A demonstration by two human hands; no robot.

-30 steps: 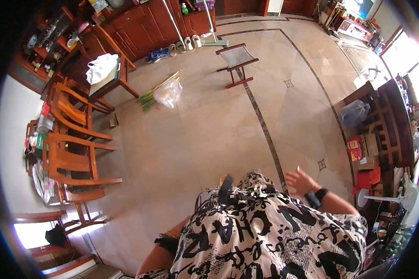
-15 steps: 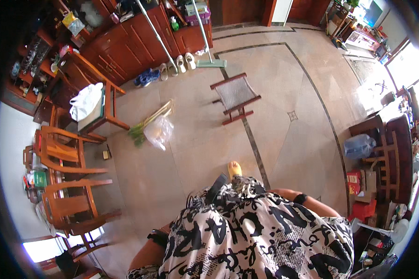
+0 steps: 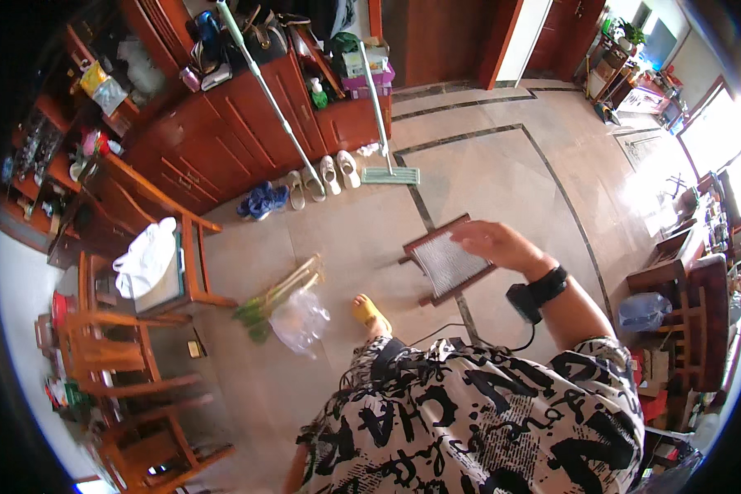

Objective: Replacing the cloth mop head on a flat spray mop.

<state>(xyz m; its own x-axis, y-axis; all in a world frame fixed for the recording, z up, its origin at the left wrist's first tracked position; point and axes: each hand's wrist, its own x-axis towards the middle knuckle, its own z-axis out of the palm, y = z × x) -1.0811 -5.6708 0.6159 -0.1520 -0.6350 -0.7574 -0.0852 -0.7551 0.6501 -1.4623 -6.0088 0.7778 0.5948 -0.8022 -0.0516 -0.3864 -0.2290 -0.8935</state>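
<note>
My right hand (image 3: 496, 245) reaches forward, fingers stretched out with nothing visible in them. Below it in the picture is a low stool (image 3: 453, 262) with a dark wooden frame and a pale woven seat. The hand overlaps the seat's right side; whether it touches is unclear. A black band with a small dark box (image 3: 537, 295) circles my right wrist, and a black cable runs from it. Of my left arm only a bit of forearm shows at the lower edge; the hand is out of sight. One foot in a yellow slipper (image 3: 370, 314) steps on the floor.
Leafy green stalks (image 3: 280, 298) and a clear plastic bag (image 3: 301, 323) lie on the floor to the left. Wooden chairs (image 3: 191, 263) line the left side. A flat mop (image 3: 391, 175) and several shoes (image 3: 329, 174) stand by the red-brown cabinet (image 3: 222, 132). A bluish water jug (image 3: 644, 312) is at right.
My right hand has risen from beside my body and now extends over the stool. I have come closer to the stool and the plastic bag. My left forearm has mostly left the view.
</note>
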